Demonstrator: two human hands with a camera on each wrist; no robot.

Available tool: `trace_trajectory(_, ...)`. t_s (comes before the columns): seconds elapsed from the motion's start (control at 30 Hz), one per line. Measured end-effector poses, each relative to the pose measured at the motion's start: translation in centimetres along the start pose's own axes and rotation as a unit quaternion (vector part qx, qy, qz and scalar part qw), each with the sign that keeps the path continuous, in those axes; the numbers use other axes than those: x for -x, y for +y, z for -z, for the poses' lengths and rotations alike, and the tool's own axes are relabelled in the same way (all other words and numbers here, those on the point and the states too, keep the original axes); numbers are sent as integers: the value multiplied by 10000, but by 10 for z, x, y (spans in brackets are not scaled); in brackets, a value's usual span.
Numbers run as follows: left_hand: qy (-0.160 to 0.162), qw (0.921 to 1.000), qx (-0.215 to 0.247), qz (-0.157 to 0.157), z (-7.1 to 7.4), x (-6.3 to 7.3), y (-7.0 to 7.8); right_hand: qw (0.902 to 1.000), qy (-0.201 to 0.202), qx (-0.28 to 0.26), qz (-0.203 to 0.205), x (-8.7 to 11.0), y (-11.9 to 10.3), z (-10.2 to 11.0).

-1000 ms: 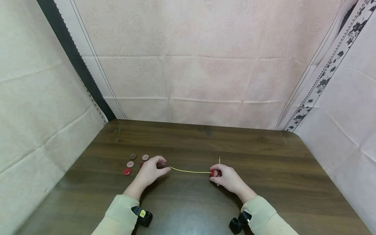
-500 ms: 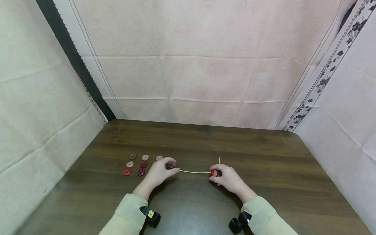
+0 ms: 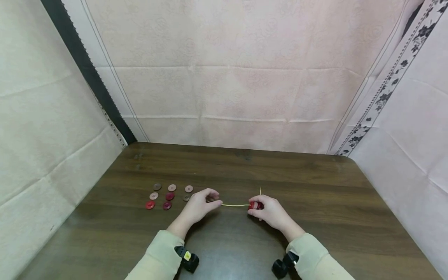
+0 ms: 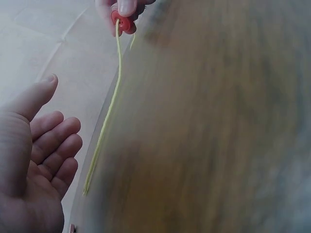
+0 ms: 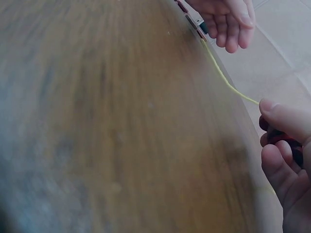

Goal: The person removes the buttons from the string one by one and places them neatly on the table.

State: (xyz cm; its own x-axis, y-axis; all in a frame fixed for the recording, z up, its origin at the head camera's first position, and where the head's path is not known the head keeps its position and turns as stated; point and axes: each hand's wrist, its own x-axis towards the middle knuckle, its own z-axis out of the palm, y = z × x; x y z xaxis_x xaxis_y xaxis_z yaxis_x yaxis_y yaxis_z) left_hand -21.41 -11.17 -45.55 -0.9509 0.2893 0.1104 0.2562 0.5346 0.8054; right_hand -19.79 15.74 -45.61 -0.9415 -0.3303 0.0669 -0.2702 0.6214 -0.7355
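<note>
My right hand (image 3: 271,212) grips a stack of red and pink buttons (image 3: 251,205) strung on a yellow cord. In the left wrist view a red button (image 4: 122,22) faces outward at the stack's end. The yellow cord (image 4: 111,107) runs from it toward my left hand (image 3: 200,204), and a short tail (image 3: 260,190) sticks up behind the right hand. The left wrist view shows my left palm (image 4: 29,165) with relaxed fingers and nothing held; the cord's free end lies apart from it.
Several loose buttons lie on the wooden table (image 3: 315,202) left of my left hand, among them a red button (image 3: 150,205), a brown button (image 3: 157,186) and a pink button (image 3: 189,189). Pale cloth (image 3: 224,93) hangs behind the table.
My left hand has moved right, along the cord toward the right hand, uncovering more of the loose buttons. The right hand stays in place with the strung buttons.
</note>
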Motion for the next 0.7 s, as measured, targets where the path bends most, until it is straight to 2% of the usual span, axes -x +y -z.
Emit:
trace_trajectory(0.47, -165, 9997, 133, -82, -16, -4, 8, 9999, 131, 112, 11, 0, 1, -2)
trace_trajectory(0.7, -362, 9990, 245, -26, -23, -5, 14, 9999, 39, 89, 26, -1, 0, -2)
